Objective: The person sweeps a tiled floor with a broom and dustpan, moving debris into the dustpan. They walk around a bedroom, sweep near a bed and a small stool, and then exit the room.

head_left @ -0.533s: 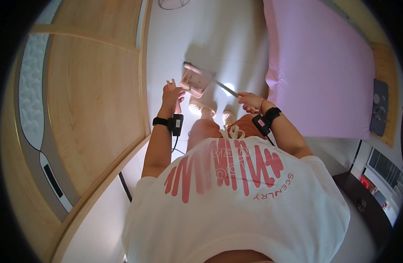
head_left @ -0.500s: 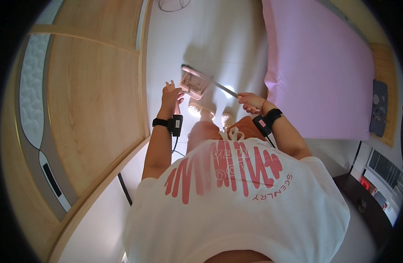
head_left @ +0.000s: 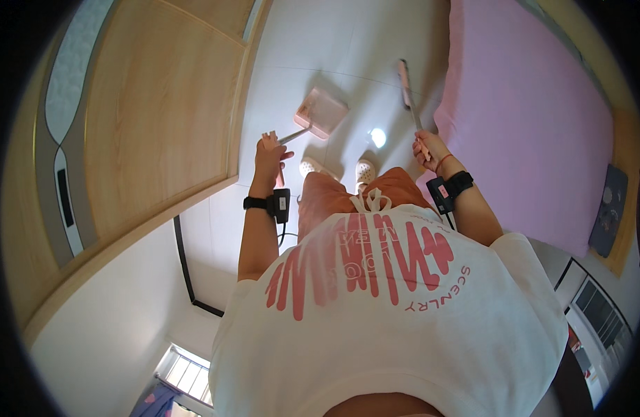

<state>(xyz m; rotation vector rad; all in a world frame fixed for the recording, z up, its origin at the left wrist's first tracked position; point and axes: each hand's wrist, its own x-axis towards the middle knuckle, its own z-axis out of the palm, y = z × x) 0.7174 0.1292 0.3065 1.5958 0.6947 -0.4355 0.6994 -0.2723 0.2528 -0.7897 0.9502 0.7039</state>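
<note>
My left hand (head_left: 270, 158) is closed round the handle of a pink dustpan (head_left: 321, 113). Its thin grey rod runs from the hand to the pan, which is on or just above the pale tiled floor ahead of my feet. Any dirt inside the pan is too faint to make out. In my right hand (head_left: 431, 149) is the handle of a pink broom (head_left: 405, 83) with a grey rod. The broom head, dark along its bristle side, points away from me, between the dustpan and the bed. Broom and dustpan are apart.
A wooden wardrobe (head_left: 160, 104) lines the left side. To the right stands a bed with a pink sheet (head_left: 521, 125). My feet in cream clogs (head_left: 365, 171) are on the tiled floor (head_left: 347, 42). A barred window (head_left: 188, 372) shows at the lower left.
The broom has swung right and forward, away from the dustpan, with my right hand moving right. The dustpan has turned and shifted slightly right. My view has tilted a little.
</note>
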